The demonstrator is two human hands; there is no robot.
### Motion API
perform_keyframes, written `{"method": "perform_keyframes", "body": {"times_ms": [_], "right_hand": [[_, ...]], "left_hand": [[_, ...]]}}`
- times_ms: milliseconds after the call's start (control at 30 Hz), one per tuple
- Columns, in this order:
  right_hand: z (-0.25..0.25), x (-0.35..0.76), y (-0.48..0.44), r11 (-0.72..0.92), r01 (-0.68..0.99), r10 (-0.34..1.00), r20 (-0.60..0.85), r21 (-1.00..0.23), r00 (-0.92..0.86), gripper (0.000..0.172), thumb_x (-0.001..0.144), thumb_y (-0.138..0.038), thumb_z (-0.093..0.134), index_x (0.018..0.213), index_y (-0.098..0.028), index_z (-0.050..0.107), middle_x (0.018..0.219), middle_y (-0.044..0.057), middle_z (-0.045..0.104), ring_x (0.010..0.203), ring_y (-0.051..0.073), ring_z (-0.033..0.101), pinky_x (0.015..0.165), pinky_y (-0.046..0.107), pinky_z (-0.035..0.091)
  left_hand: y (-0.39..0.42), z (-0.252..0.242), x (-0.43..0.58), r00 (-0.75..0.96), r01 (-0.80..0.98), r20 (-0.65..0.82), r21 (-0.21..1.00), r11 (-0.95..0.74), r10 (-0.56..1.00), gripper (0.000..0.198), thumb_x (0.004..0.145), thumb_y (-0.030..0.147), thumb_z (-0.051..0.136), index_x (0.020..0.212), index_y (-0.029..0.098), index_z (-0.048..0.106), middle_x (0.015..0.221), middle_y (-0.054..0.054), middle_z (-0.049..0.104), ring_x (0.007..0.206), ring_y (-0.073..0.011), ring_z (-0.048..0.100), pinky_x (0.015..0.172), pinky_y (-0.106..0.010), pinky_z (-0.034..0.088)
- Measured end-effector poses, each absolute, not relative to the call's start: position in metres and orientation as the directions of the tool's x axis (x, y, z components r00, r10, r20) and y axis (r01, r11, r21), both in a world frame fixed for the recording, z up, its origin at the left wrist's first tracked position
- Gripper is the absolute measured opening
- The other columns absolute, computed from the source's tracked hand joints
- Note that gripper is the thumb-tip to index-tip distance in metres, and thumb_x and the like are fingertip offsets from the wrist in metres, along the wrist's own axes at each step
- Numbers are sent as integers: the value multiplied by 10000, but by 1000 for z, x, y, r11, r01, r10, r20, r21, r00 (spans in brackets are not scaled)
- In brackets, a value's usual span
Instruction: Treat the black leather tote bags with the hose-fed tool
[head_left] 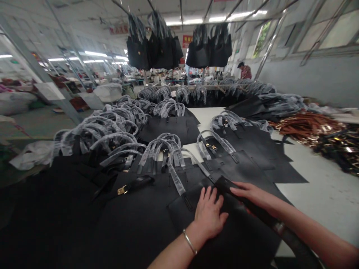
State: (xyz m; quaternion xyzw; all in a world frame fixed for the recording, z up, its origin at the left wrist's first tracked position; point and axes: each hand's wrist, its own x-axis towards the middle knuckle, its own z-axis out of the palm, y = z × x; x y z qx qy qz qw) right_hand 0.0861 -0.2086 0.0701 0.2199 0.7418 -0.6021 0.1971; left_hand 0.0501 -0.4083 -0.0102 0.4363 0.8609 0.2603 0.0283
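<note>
My left hand (209, 213), a metal bangle at its wrist, lies with fingers spread on a black bag panel (179, 216) in front of me. My right hand (252, 196) is closed round a long, dark, tube-like thing (262, 215). Its flat far end touches or hovers just over the panel, beside my left fingertips; its near end runs off at the lower right. I cannot make out its exact kind. A plastic-wrapped handle (176, 179) arches up from the panel. To the left lies a black strap with a gold buckle (122, 190).
More black bag panels with wrapped handles (109, 127) crowd the left and back of the pale table (316, 194). Brown straps (308, 127) and a dark pile with metal fittings (342, 145) lie at the right. Black bags (162, 48) hang overhead; a person (245, 71) stands far back.
</note>
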Motion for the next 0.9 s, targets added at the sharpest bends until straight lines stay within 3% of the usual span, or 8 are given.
{"method": "perform_keyframes", "body": {"times_ms": [200,433,533,767,900], "right_hand": [[62,52,-206,201,612,7,-623,-765,-782,476,832,-582,627,1103,-192,596,584,-34,583,375,110,541,322,172,406],[68,41,-203,234,638,-38,-663,-733,-748,428,830,-574,636,1023,-193,598,565,-25,595,354,115,540,302,167,396],[69,42,-200,214,680,-12,-698,-701,-716,420,830,-578,630,983,-189,592,575,-13,608,356,121,545,301,175,402],[70,31,-194,185,580,137,-563,-794,-815,394,869,-546,603,1064,-207,556,589,-47,574,391,100,530,340,169,410],[75,42,-170,179,662,185,-636,-728,-749,378,885,-536,582,1020,-185,537,563,-32,579,360,109,518,314,176,397]], "left_hand": [[-413,-6,49,-582,769,177,436,467,794,590,910,578,449,1388,232,466,1509,-92,364,1412,-302,264,1180,-519,155],[-415,-3,49,-588,771,192,426,473,786,573,920,574,430,1372,226,476,1484,-91,396,1400,-291,277,1180,-517,149],[-414,-1,49,-585,772,198,432,466,786,559,923,565,430,1357,218,489,1475,-101,404,1391,-297,292,1178,-527,144],[-413,-5,49,-590,760,189,459,460,785,576,929,578,399,1375,220,471,1484,-108,394,1403,-304,277,1178,-538,129],[-414,-5,49,-580,762,177,462,453,795,581,938,575,371,1381,210,462,1495,-113,381,1414,-305,258,1180,-538,114]]}}
